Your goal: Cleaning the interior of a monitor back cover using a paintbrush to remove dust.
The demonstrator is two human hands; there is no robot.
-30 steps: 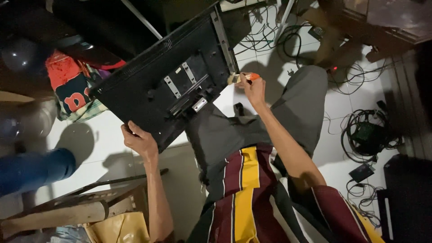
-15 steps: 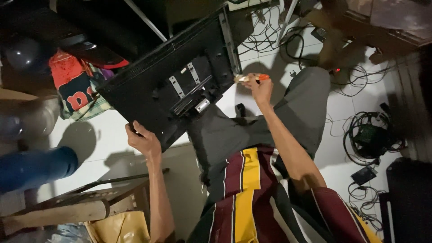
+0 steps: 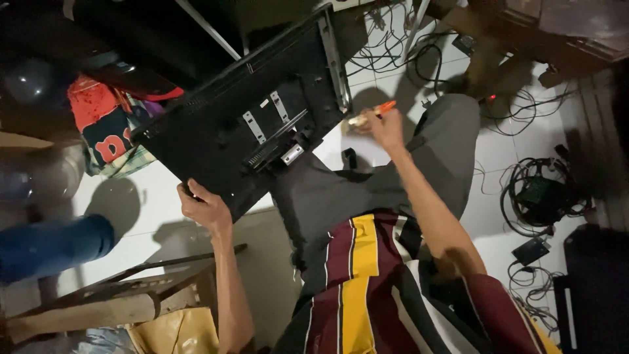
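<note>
A: Shirt (image 3: 367, 288) first, striped maroon and yellow, closest to the camera, with grey trousers (image 3: 367, 190) beyond it. What do the hands have?

B: Left hand (image 3: 204, 208) grips the near corner of the TV (image 3: 242, 124), fingers wrapped round the edge and pinching it. The TV lies back-side up, one end on the lap, the rest slanting out over the white tiled floor (image 3: 111, 216).

A: And the other?

B: Right hand (image 3: 385, 128) is closed round a screwdriver (image 3: 373, 113) with an orange handle, fingers pressed together on it, tip just beside the TV's right edge. Whether the tip sits in a screw, I cannot tell.

A: How would you handle it well?

B: My judgement: hold the corner firm so the panel doesn't rock on the knee, set the driver square to the back, and push along its shaft before turning. The light is dim, so feel for the seat.

A: Farther out?

B: Metal brackets (image 3: 262, 121) on the TV's back, a red printed bag (image 3: 105, 124) to the left, a wooden frame (image 3: 124, 295) by the left arm, and tangled cables (image 3: 537, 190) on the floor to the right.
</note>
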